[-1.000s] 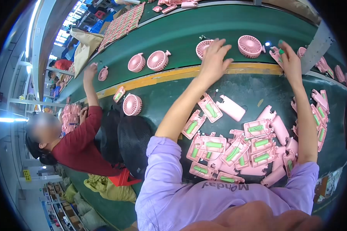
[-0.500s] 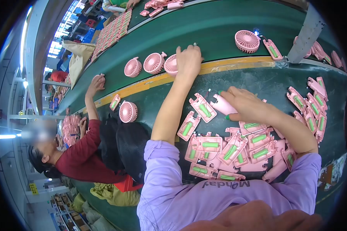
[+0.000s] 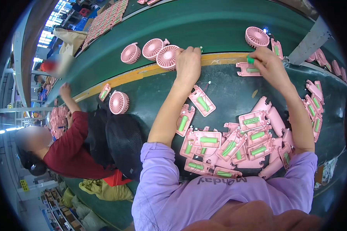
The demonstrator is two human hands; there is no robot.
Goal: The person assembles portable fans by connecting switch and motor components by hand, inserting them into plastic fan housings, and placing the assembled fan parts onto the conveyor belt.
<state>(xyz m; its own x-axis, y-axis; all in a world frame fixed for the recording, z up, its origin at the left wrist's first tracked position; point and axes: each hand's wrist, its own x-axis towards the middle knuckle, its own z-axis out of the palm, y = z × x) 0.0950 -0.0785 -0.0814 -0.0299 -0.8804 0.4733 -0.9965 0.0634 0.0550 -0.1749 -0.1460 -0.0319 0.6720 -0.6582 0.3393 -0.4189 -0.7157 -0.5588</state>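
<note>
My left hand (image 3: pixel 188 64) is closed at the right rim of a pink round fan head (image 3: pixel 167 57) beside the yellow-taped belt edge. Its fingertips are partly hidden behind the hand. My right hand (image 3: pixel 270 65) pinches the right end of a pink handle shell (image 3: pixel 244 69) with a green battery cell inside, just over the near side of the tape. Two more fan heads, one in the middle (image 3: pixel 153 48) and one farther left (image 3: pixel 130 53), stand on the green belt. Near my left forearm lie two battery-filled shells, one angled (image 3: pixel 202 101) and one closer (image 3: pixel 185 120).
A heap of pink shells (image 3: pixel 251 121) lies before my chest, with another pile (image 3: pixel 313 101) at right. One fan head (image 3: pixel 257 37) sits near the metal post (image 3: pixel 310 40). A co-worker in a red sleeve (image 3: pixel 71 140) is at left, near a black bag (image 3: pixel 121 140).
My right hand has moved up and right from the work surface to the belt edge with a shell, whose battery side now shows. My left hand stays at the fan head, which shows more fully.
</note>
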